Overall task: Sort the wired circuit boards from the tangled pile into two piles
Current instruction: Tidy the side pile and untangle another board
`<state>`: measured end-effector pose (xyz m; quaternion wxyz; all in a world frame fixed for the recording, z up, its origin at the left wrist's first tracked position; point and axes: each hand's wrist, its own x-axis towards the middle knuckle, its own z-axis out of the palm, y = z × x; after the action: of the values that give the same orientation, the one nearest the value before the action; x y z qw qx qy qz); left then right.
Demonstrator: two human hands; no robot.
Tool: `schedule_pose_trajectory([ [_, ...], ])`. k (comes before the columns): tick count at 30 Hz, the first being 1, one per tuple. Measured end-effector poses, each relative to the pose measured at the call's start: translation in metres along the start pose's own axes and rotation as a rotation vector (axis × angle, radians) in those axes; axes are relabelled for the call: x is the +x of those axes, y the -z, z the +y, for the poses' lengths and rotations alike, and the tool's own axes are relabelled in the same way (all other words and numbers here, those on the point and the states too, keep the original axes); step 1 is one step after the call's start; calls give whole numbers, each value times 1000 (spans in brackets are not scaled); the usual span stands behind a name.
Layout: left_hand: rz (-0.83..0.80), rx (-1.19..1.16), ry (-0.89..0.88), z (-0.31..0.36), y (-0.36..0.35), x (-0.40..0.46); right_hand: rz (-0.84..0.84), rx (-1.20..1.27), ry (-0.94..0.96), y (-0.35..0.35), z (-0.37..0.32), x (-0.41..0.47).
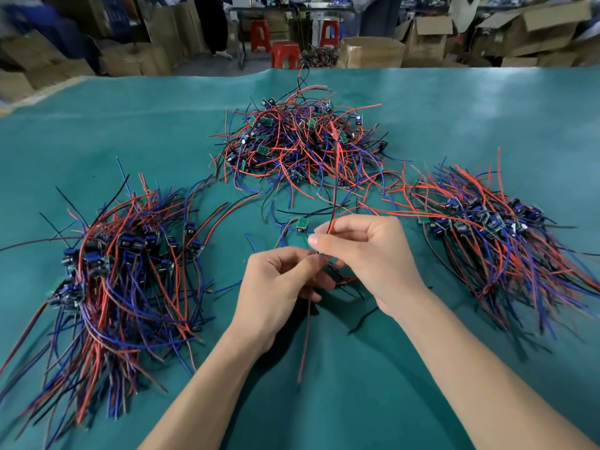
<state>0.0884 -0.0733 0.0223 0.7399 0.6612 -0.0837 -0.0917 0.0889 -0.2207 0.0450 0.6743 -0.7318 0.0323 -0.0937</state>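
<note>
Fingers (319, 243) of the right hand (367, 254) are pinching a red wire (334, 190) running up toward the tangled pile (302, 141) at twelve o'clock. The left hand (276, 287) is curling around wires beneath it. Sorted piles are lying at nine o'clock (123, 271) and three o'clock (493, 228) on the green counter (487, 102). Cardboard boxes (373, 51) are standing beyond, contents unclear.

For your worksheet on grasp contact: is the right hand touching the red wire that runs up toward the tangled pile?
Touching. In the head view the right hand pinches the red wire between thumb and fingers, with no gap visible.
</note>
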Motion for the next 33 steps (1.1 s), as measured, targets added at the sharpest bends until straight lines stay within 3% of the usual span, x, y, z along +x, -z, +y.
schedule_pose_trajectory([
  [5, -74, -94, 58, 5, 4, -2, 35, -94, 12, -1, -1, -1],
  [12, -223, -256, 168, 12, 9, -2, -43, 277, -133, 8, -6, 2],
  [22, -460, -185, 166, 16, 7, -8, 118, 523, -320, 27, -9, 12],
  [33, -654, -136, 118, 11, 9, -9, 328, 800, -381, 49, -15, 21],
])
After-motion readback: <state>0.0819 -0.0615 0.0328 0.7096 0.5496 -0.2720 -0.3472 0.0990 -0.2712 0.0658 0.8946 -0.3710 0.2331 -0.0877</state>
